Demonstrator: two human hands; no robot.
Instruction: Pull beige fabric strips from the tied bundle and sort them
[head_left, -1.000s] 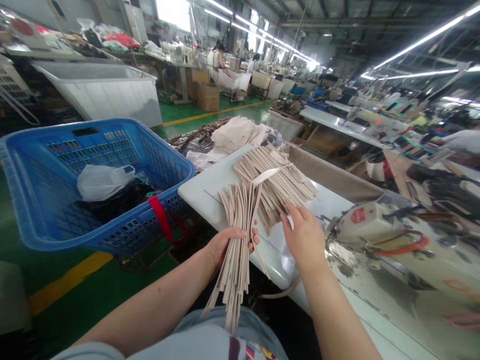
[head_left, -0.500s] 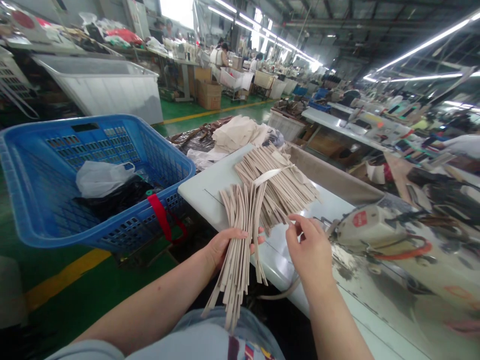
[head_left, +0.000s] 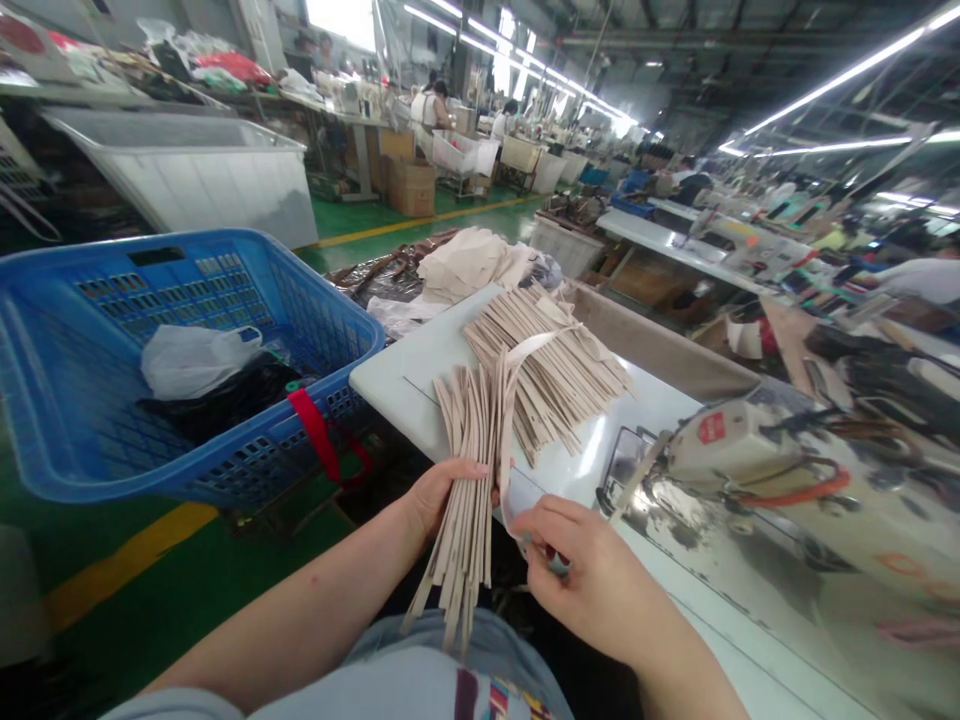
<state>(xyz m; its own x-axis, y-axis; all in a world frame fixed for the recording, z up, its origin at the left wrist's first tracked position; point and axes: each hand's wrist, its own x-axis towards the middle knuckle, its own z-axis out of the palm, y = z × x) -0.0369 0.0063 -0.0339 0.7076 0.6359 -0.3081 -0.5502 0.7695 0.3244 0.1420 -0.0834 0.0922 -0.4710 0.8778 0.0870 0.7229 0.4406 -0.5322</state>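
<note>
The left hand (head_left: 442, 495) is gripping a bundle of long beige fabric strips (head_left: 471, 450), fingers curled shut around its middle. The bundle's upper ends are resting on the edge of the white tabletop (head_left: 409, 375) while the lower ends are hanging over the person's lap. The right hand (head_left: 581, 580), which a second ago was reaching up near the loose pile of the same beige strips (head_left: 547, 365) on the tabletop, is now drawing back toward the body. It is pinching a single pale strip (head_left: 507, 450) between thumb and fingertips, just beside the bundle. That strip appears to be coming away from the rest, so one piece is being singled out. A grey sewing machine (head_left: 731, 455) is sitting to the right, and a blue plastic basket (head_left: 75, 440) is standing to the left.
</note>
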